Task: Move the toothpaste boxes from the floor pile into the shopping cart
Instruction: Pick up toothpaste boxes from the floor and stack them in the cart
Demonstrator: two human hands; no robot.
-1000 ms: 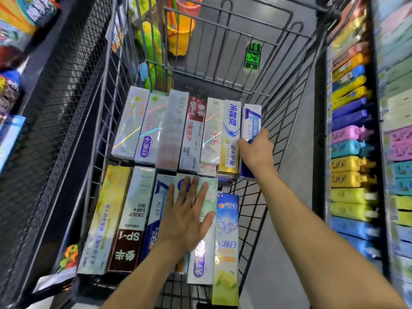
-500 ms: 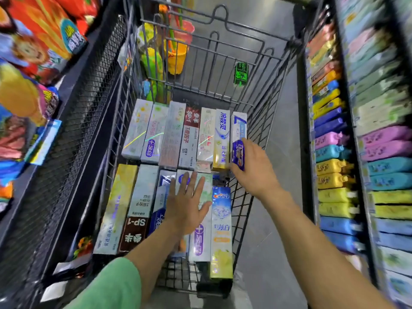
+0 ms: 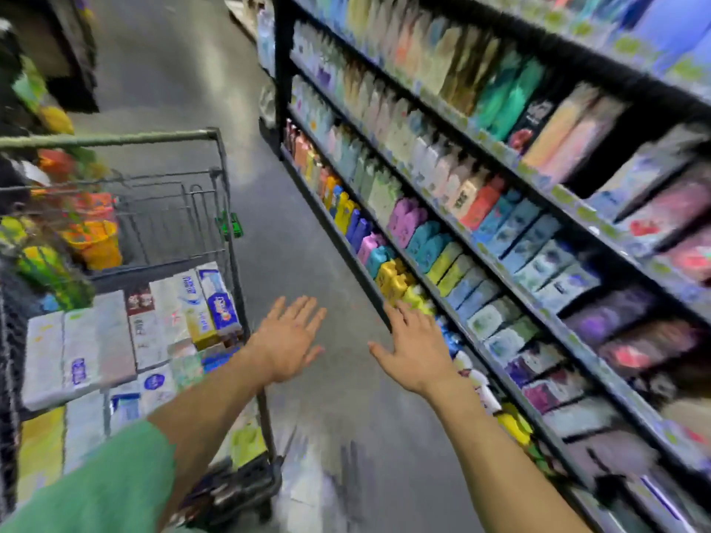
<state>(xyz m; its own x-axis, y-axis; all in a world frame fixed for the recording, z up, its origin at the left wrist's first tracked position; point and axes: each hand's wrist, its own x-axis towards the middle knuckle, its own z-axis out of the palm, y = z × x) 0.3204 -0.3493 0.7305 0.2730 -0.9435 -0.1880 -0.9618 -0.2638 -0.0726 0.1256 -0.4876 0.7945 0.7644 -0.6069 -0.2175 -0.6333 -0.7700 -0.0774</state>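
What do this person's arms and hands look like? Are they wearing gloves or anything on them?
No gloves: the left hand and right hand are bare, with no rings, watch or bands visible. Both forearms are uncovered. A short green sleeve shows on the left upper arm; the right arm's sleeve is out of frame.

We are viewing from one head camera, looking forward and down, close over the grey wire shopping cart (image 3: pixel 227 209) and the aisle's grey concrete floor (image 3: pixel 292 263).

Toothpaste boxes (image 3: pixel 169 321) lie flat, side by side in two rows, inside the wire shopping cart (image 3: pixel 223 194); printed faces up.
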